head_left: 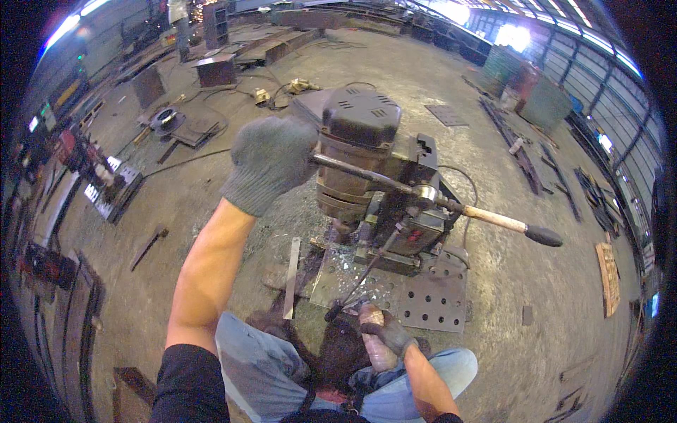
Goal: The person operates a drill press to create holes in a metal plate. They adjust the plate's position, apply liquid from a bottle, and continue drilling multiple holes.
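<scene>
A magnetic drill press with a dark ribbed motor housing stands in front of me. My left hand, in a grey knit glove, is closed round one end of its feed handle. Another arm of that handle has a worn pale grip and reaches to the right. Beneath the drill lies a steel plate with rows of holes and bright metal chips on it. Low in front of me, my right hand, also gloved, holds a cloudy plastic bottle, its top tilted toward the plate. The drill tip is hard to make out.
A flat metal strip lies left of the plate. Cables run over the concrete floor. An angle grinder sits beyond the drill. Long steel bars and a wooden board lie to the right; machinery and steel pieces stand at the left.
</scene>
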The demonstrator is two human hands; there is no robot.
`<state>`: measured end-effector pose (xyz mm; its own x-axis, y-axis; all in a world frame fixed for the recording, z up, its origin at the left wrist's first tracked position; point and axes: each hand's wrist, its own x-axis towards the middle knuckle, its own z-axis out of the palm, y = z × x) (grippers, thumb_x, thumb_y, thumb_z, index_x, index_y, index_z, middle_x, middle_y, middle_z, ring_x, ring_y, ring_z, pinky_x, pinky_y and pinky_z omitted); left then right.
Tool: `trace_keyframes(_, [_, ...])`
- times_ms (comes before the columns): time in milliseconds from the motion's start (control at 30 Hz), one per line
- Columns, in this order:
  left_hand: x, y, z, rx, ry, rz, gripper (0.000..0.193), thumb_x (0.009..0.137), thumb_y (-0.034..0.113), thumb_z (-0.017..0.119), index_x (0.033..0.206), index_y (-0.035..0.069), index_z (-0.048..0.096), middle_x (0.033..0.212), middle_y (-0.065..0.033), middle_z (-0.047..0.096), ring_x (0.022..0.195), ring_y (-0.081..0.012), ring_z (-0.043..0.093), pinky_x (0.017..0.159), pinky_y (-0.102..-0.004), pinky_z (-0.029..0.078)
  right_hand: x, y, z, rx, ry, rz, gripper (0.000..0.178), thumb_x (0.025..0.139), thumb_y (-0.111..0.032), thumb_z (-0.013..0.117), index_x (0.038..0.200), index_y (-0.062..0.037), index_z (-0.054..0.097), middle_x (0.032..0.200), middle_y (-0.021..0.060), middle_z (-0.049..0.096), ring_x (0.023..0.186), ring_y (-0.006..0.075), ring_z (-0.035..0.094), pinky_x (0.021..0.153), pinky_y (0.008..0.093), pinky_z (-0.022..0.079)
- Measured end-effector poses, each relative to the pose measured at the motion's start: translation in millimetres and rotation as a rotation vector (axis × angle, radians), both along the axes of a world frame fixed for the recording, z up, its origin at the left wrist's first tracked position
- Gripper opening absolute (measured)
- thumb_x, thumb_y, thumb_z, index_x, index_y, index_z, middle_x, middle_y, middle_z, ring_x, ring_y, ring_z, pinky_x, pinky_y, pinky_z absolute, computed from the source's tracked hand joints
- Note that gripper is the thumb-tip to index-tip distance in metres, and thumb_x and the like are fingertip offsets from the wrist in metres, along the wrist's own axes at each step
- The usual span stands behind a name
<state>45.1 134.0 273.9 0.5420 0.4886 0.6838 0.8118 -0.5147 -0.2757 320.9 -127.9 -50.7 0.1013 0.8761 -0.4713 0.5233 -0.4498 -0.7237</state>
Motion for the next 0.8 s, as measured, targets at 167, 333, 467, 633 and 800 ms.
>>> trace_keyframes(167, [-7,1,-2,0.179,-0.220,-0.099,0.011,0.077,0.018,0.068,0.070,0.010,0.067,0.068,-0.0120,0.064,0.062,-0.0336,0.068,0.051,-0.0455,0.053,-10,2,-8,0.002,-0.061,-0.033,0.073,0.082,-0.048,0.077,0.130,0.0017,0.056,0.123,0.0189,0.066,0.111,0.0304,0.063,0.096,0.0408,0.049])
trace_keyframes(333, [18,31,-32,0.151,-0.236,-0.061,0.015,0.075,0.023,0.066,0.078,0.010,0.072,0.070,-0.0124,0.068,0.066,-0.0307,0.068,0.052,-0.0461,0.046,-9,8,-6,0.050,-0.042,0.005,0.073,0.081,-0.048,0.077,0.131,0.0019,0.056,0.123,0.0195,0.066,0.112,0.0307,0.063,0.097,0.0409,0.049])
trace_keyframes(467, [40,44,-41,0.065,-0.192,-0.063,0.021,0.074,0.024,0.066,0.083,0.007,0.075,0.073,-0.0136,0.071,0.066,-0.0330,0.069,0.050,-0.0506,0.043,-14,9,0,0.025,-0.087,-0.004,0.074,0.081,-0.048,0.076,0.131,0.0021,0.055,0.123,0.0199,0.066,0.112,0.0310,0.063,0.097,0.0410,0.048])
trace_keyframes(633, [38,45,-40,0.088,-0.166,0.011,0.024,0.073,0.026,0.066,0.082,0.007,0.077,0.069,-0.0127,0.071,0.063,-0.0338,0.069,0.048,-0.0522,0.041,-40,26,0,-0.029,-0.093,0.087,0.075,0.081,-0.049,0.076,0.132,0.0023,0.055,0.124,0.0204,0.066,0.113,0.0313,0.062,0.098,0.0411,0.048])
trace_keyframes(800, [44,42,-37,0.049,-0.130,-0.037,0.022,0.073,0.029,0.065,0.078,0.009,0.076,0.069,-0.0127,0.070,0.061,-0.0328,0.067,0.046,-0.0504,0.037,-47,33,3,-0.045,-0.118,0.103,0.075,0.081,-0.049,0.075,0.132,0.0026,0.055,0.124,0.0209,0.066,0.114,0.0317,0.062,0.099,0.0412,0.047])
